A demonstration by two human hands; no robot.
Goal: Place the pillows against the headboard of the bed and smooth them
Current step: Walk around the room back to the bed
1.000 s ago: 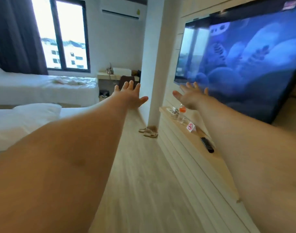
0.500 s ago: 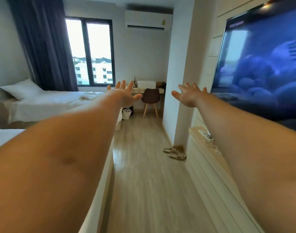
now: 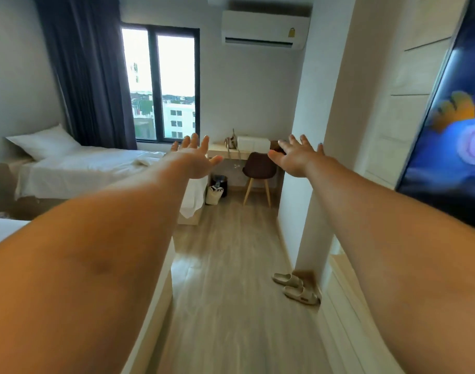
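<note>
Left hand: the left hand (image 3: 194, 159) is stretched forward in the air, fingers spread, holding nothing.
Right hand: the right hand (image 3: 298, 157) is held out level with it, fingers spread and empty.
Pillow: a plump white fabric pillow (image 3: 43, 142) lies at the head of the far white-sheeted bed (image 3: 96, 168), well apart from both hands.
Near bed: only a white corner (image 3: 4, 229) shows at the left edge.
Floor: pale wood-plank floor (image 3: 231, 306) with beige slippers (image 3: 295, 288) beside the white column (image 3: 314, 184).
</note>
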